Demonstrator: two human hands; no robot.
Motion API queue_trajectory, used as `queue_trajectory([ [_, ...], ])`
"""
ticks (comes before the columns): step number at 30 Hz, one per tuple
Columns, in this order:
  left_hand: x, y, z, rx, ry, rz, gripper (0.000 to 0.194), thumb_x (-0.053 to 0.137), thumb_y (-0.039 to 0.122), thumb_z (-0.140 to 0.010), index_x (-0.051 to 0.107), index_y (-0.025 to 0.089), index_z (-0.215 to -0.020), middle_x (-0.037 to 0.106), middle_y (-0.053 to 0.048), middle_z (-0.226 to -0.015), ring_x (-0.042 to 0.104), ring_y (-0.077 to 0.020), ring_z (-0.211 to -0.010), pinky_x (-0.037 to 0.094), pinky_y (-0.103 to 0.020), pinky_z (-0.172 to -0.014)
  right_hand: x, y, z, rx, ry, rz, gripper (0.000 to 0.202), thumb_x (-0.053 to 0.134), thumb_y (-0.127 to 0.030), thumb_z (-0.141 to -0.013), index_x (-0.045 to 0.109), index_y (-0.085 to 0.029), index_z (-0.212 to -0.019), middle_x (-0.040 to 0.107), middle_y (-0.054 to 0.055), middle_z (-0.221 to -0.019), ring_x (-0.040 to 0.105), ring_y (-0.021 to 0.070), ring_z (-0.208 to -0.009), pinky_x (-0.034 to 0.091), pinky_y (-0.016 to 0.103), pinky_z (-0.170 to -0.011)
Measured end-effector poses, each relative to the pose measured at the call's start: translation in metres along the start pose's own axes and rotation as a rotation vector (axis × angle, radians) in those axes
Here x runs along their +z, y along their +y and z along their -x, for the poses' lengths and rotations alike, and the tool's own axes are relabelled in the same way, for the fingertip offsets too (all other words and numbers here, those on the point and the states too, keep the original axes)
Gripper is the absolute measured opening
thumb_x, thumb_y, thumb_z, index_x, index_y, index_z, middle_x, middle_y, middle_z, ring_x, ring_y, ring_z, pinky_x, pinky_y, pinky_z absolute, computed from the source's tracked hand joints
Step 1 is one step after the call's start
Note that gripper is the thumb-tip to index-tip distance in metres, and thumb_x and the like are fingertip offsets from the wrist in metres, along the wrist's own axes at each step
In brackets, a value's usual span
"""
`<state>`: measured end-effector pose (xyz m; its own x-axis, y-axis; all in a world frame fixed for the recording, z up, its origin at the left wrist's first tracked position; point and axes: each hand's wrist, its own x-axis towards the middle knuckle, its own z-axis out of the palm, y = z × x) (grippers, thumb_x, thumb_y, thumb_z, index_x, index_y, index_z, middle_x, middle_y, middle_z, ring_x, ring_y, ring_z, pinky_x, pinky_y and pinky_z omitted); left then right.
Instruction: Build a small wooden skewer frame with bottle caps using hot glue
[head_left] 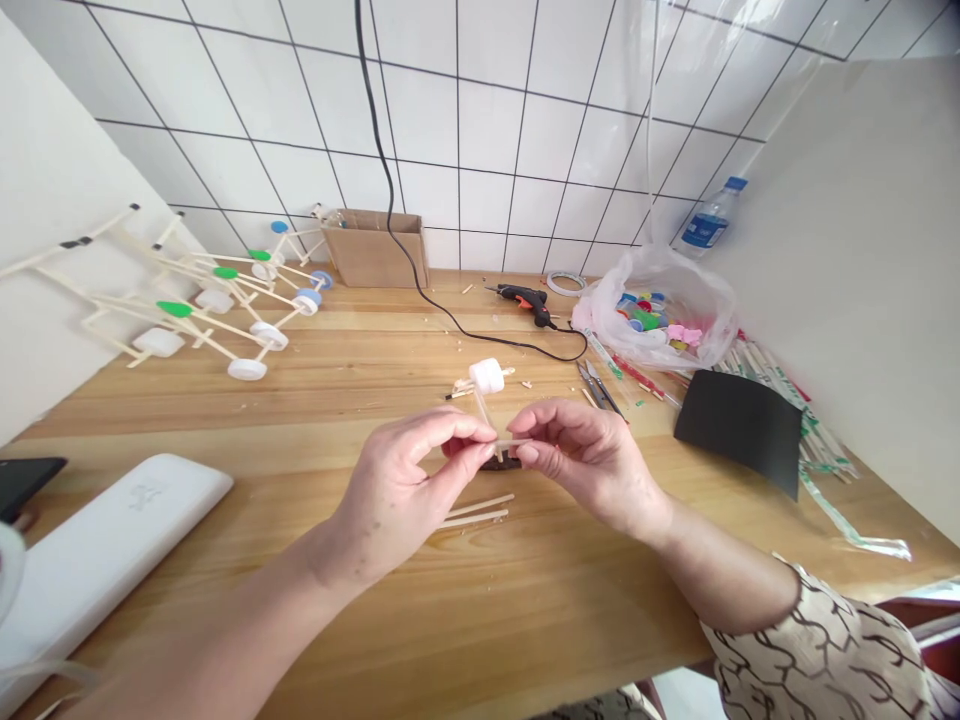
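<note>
Over the wooden table, my left hand (401, 475) pinches a thin pale wooden stick (510, 442) between thumb and fingertips. The fingertips of my right hand (592, 465) close on the same stick's other end. Just beyond my fingers is a white bottle cap (487, 375), with a pale stick (482, 405) running from it toward my left fingertips. Whether that stick is joined to the one I pinch is hidden. A small dark object (501, 463) lies below my fingers, mostly covered. Loose wooden sticks (476, 517) rest on the table nearer to me.
Stick frames with bottle-cap wheels (247, 368) stand at left, near a cardboard box (375, 250). A glue gun (525, 298), scissors (600, 388) and a plastic bag of caps (600, 310) lie behind my hands. A black sheet (739, 425) is at right, a white power bank (127, 560) at left.
</note>
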<state>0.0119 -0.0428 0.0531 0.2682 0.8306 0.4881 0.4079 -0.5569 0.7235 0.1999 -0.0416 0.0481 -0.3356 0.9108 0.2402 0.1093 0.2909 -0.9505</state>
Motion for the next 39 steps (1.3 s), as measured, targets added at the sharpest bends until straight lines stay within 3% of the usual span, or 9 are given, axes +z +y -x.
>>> queue_trajectory([
  [3,-0.001,-0.003,-0.002,-0.137,-0.002,0.014,0.008,0.06,0.02,-0.08,0.067,0.017,-0.077,0.071,0.001,-0.073,0.063,-0.0107,-0.066,0.048,-0.018,-0.064,-0.002,0.003,-0.002,0.047,0.013,-0.096,0.015,0.065,-0.023,-0.079,0.061,-0.018,-0.093,0.066,0.002,-0.078,0.062,0.0108,-0.07,0.05,0.024,-0.066],
  [7,-0.003,-0.005,-0.004,-0.237,-0.029,0.027,0.011,0.061,0.025,-0.079,0.068,0.018,-0.075,0.071,0.001,-0.071,0.063,-0.0112,-0.063,0.048,-0.019,-0.061,-0.004,0.009,-0.004,0.074,0.031,-0.041,0.012,0.064,-0.026,-0.08,0.062,-0.017,-0.089,0.066,0.001,-0.073,0.06,0.0099,-0.064,0.047,0.022,-0.06],
  [20,-0.001,-0.002,-0.006,-0.283,-0.072,0.044,0.015,0.057,0.027,-0.08,0.068,0.018,-0.074,0.071,0.0,-0.071,0.063,-0.0136,-0.064,0.049,-0.021,-0.062,0.003,0.008,-0.007,0.03,0.088,0.252,0.01,0.059,-0.024,-0.081,0.062,-0.016,-0.077,0.062,-0.001,-0.063,0.05,0.008,-0.054,0.04,0.02,-0.051],
  [27,-0.006,-0.006,-0.008,-0.328,-0.109,0.045,0.023,0.053,0.033,-0.083,0.068,0.017,-0.076,0.068,-0.001,-0.069,0.06,-0.0138,-0.062,0.043,-0.02,-0.053,0.003,0.011,-0.007,0.023,0.105,0.276,0.013,0.059,-0.027,-0.081,0.063,-0.016,-0.076,0.061,-0.001,-0.061,0.05,0.0085,-0.052,0.04,0.02,-0.049],
  [39,-0.004,-0.005,-0.008,-0.334,-0.144,0.095,0.02,0.056,0.032,-0.081,0.069,0.017,-0.079,0.071,-0.002,-0.074,0.063,-0.015,-0.068,0.048,-0.023,-0.061,0.003,0.011,-0.007,-0.003,0.104,0.366,0.012,0.059,-0.024,-0.081,0.064,-0.016,-0.075,0.062,-0.001,-0.06,0.047,0.0079,-0.05,0.038,0.02,-0.048],
])
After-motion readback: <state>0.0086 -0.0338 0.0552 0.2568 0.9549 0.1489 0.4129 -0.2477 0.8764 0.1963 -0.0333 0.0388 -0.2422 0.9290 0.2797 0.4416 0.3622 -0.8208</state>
